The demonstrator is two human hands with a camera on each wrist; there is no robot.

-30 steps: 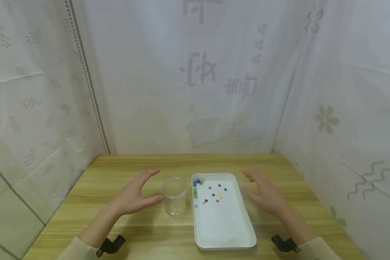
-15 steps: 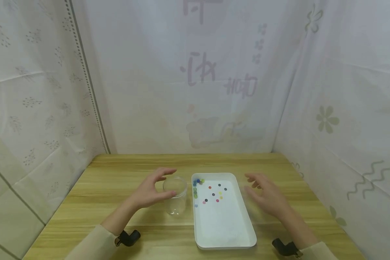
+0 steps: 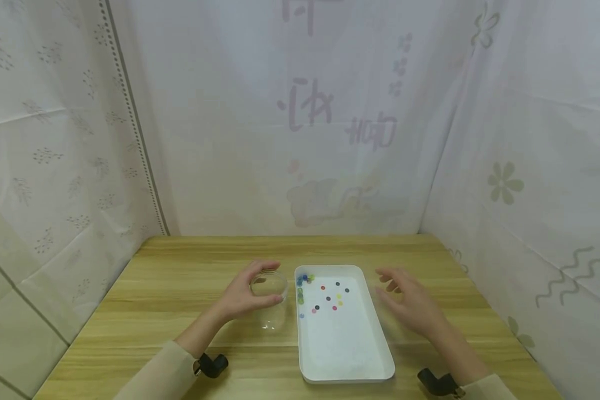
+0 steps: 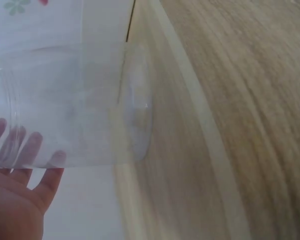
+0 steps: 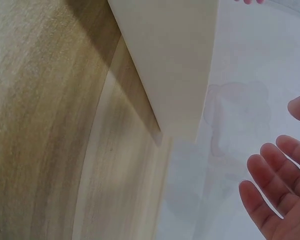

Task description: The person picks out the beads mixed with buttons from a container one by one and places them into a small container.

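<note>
A clear, empty plastic jar stands upright on the table, left of a white tray. My left hand grips the jar near its rim, thumb in front and fingers round the far side. Through the clear wall in the left wrist view, the fingertips show behind it. Small round coloured beads lie in the far part of the tray, some bunched along its left wall. My right hand hovers beside the tray's right edge, holding nothing, its fingers loosely bent in the right wrist view.
The wooden table reaches back to a pale printed curtain, with more curtain on both sides. Black wrist camera mounts jut out below each forearm. The tray's raised wall stands close to the right hand.
My left hand has moved right from beside the jar and closed round its upper part. The right hand has shifted only slightly; jar, tray and beads stay in place.
</note>
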